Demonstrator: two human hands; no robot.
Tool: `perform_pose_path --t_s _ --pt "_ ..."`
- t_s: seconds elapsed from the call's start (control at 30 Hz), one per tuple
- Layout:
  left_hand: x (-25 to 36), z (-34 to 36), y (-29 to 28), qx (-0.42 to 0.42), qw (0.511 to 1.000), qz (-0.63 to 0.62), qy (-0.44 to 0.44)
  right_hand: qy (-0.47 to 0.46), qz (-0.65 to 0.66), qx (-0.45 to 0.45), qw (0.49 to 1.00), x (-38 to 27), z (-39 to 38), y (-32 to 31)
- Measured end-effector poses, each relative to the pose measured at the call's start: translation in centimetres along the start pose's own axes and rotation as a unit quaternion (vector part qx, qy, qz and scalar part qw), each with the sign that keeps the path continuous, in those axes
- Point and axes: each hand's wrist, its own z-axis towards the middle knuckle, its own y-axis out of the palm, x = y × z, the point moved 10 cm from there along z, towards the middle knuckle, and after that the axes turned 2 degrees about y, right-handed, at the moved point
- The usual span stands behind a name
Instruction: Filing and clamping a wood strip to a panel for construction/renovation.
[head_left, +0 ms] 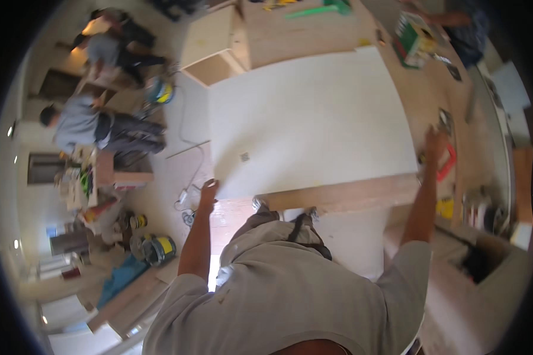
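Note:
A large white sheet [320, 118] lies flat on the wooden worktop in front of me. At its near left corner is my left hand [209, 192], fingers curled together; what they hold, if anything, I cannot make out. My right hand [436, 145] reaches past the sheet's right edge, beside a red-framed tool [448, 163] on the worktop. Blur hides how its fingers are set and whether they touch that tool. A small dark square mark [244, 157] shows on the sheet's left part.
An open wooden box [216, 50] stands at the sheet's far left. Beyond the sheet lies a green tool [323, 9]. A co-worker's arm [450, 19] reaches toward a green and white carton [413, 38]. More people work at left, near buckets [160, 250] and a cable [183, 118].

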Motion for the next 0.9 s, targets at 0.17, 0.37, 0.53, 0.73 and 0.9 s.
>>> perform_pose_path --t_s 0.17,0.37,0.53,0.73,0.9 --pt "2.5 3.7 1.7 -0.052 0.998 -0.019 -0.012 0.277 0.471 -0.321 0.774 -15.2 -12.7 -10.1" --pt "5.6 8.9 4.5 -0.17 0.974 -0.147 0.015 0.398 0.49 -0.56 0.537 -28.0 -33.1 -15.9" --pt "7.1 11.5 4.6 -0.182 0.978 -0.097 0.035 0.492 0.472 -0.539 0.494 -33.0 -41.2 -16.6" --pt "8.2 11.8 5.2 -0.197 0.956 -0.204 0.072 0.574 0.454 -0.404 0.549 -33.3 -41.9 -16.7" --pt "9.9 15.5 5.8 -0.217 0.948 -0.204 0.113 0.591 0.463 -0.362 0.553 -33.8 -41.0 -16.4"
